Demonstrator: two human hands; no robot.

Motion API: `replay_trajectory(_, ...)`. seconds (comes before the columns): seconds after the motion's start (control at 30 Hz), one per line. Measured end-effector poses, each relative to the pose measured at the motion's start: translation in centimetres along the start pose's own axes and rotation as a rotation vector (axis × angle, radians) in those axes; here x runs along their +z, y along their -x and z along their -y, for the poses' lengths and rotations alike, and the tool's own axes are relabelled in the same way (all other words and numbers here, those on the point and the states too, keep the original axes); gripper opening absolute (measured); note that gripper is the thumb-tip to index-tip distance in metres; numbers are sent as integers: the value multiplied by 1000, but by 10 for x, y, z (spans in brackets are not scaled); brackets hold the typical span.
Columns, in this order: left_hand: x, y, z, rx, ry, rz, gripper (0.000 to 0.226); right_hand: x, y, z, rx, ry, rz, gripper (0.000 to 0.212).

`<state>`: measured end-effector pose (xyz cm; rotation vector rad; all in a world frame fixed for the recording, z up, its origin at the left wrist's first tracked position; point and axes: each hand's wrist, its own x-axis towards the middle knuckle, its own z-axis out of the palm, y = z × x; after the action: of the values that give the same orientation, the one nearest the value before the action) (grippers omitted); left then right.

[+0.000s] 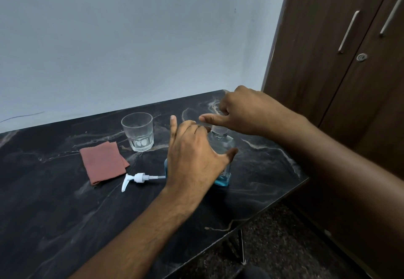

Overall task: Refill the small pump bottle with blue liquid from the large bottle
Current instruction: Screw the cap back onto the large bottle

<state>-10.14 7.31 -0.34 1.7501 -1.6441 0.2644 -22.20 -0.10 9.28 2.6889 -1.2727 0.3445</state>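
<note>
A large clear bottle (220, 147) stands upright on the black marble-patterned table (54, 202), just right of the table's middle, with only a shallow layer of blue liquid showing at its base. Its white cap (219, 129) sits on the neck. The right hand (238, 112) comes in from 3 o'clock and hangs over the cap, fingers curled down around it and the thumb stretched out toward 9 o'clock; whether the fingers truly clamp the cap I cannot tell, as the hand hides the contact. The left hand (192, 154) reaches up from 6 o'clock with fingers spread wide and relaxed in front of the bottle's body, thumb pointing toward 3 o'clock across the glass; it covers most of the bottle, and a firm hold is not visible.

At 9 o'clock from the bottle's base a white pump head (137, 179) lies on its side on the table, its tube pointing toward the bottle. A folded reddish-brown cloth (102, 161) lies further toward 9 o'clock. An empty faceted drinking glass (137, 131) stands upright at 10 o'clock from the bottle, near the cloth's far corner. A dark wooden wardrobe (341, 71) with metal handles stands at 2 o'clock beside the table.
</note>
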Motion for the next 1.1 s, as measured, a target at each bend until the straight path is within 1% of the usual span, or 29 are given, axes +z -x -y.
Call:
replay_trajectory(0.1, 0, 1, 1, -7, -13, 6, 91, 4, 2, -2, 24, 13, -16, 83)
replay_trajectory(0.17, 0, 0, 2, -8, -10, 3, 91, 2, 4, -8, 48, -70, -50, 87)
replay_trajectory(0.27, 0, -1, 3, -16, -7, 0, 91, 0, 9, -22, 59, -231, -163, 91)
replay_trajectory(0.3, -1, -1, 4, -17, 2, -1, 90, 0, 12, -25, 54, -271, -184, 87)
replay_trajectory(0.33, -2, 0, 4, -15, 12, -2, 91, 1, 15, -28, 54, -321, -190, 77)
replay_trajectory(0.4, -5, 2, 3, -6, 26, -6, 95, 6, 25, -33, 71, -447, -148, 60)
replay_trajectory(0.43, -8, 2, 3, -3, 32, -3, 100, 9, 30, -35, 83, -499, -107, 60)
replay_trajectory(0.5, -15, 3, 6, -4, 56, -1, 108, 19, 38, -37, 107, -568, -26, 68)
replay_trajectory(0.57, -24, 4, 14, -4, 87, -7, 108, 33, 42, -34, 103, -641, 39, 70)
replay_trajectory(0.63, -31, 8, 23, -12, 136, -1, 106, 47, 42, -31, 106, -689, 37, 58)
replay_trajectory(0.7, -34, 16, 30, -58, 234, -1, 100, 56, 39, -30, 121, -697, 2, 42)
replay_trajectory(0.73, -36, 20, 33, -92, 272, -5, 98, 59, 37, -31, 126, -712, -4, 39)
replay_trajectory(0.8, -38, 27, 42, -142, 309, 7, 99, 60, 32, -32, 124, -800, 28, 36)
replay_trajectory(0.87, -40, 31, 52, -165, 334, 50, 102, 59, 25, -35, 95, -904, 97, 31)
replay_trajectory(0.93, -40, 35, 61, -191, 376, 99, 106, 57, 17, -39, 74, -935, 137, 29)
replay_trajectory(1.0, -40, 40, 69, -228, 437, 132, 113, 58, 5, -43, 83, -940, 129, 29)
replay_trajectory(1.1, -37, 47, 80, -265, 509, 154, 116, 64, -21, -46, 94, -975, 75, 23)
